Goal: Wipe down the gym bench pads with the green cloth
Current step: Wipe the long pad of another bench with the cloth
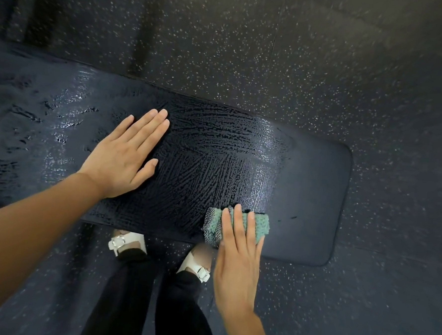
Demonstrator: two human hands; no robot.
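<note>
A long dark bench pad (314, 188) runs from the left edge to the right of centre. Its left and middle parts shine with wet streaks, while the rounded right end looks dry and matte. My left hand (127, 156) lies flat on the pad's middle, fingers straight and together. The folded green cloth (261, 223) sits at the pad's near edge, at the border of the wet area. My right hand (237, 259) presses down on the cloth with straight fingers, covering its centre.
Dark speckled rubber floor (324, 70) surrounds the bench on all sides. My own feet in white buckled sandals (122, 241) and black trousers stand right against the pad's near edge, below the hands.
</note>
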